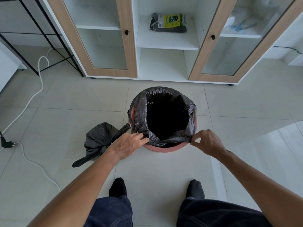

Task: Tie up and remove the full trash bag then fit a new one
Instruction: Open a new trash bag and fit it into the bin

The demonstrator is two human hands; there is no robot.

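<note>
At the bottom of the view, 2 feet in black socks [118, 187] stand apart on the pale tiled floor [164, 167], below dark blue trouser legs. Both bare forearms reach forward over the floor.

The left hand [129, 145] has its fingers [141, 136] curled and pressed together, pinching the near-left edge of the new black trash bag [142, 115]. The right hand [208, 141] pinches the near-right edge of the same bag between thumb and forefinger, its other fingers loosely curled above. The edge between the 2 hands is pulled taut, just above the near rim of the round pink bin [164, 149].

The new bag sits inside the bin, its mouth wide open and dark inside, with its edge folded out over the rim at the far and side parts.

Just left of the bin, the full trash bag [98, 138] lies on the floor, knotted shut, with 1 loose tail pointing toward the person.

Farther left, a white cable [32, 99] snakes over the tiles, near a black plug [7, 143].

Beyond the bin stands a white cabinet [126, 51] with 2 wood-framed glass doors open. On its middle shelf lies a pack of trash bags [168, 22] with a yellow and green label.
</note>
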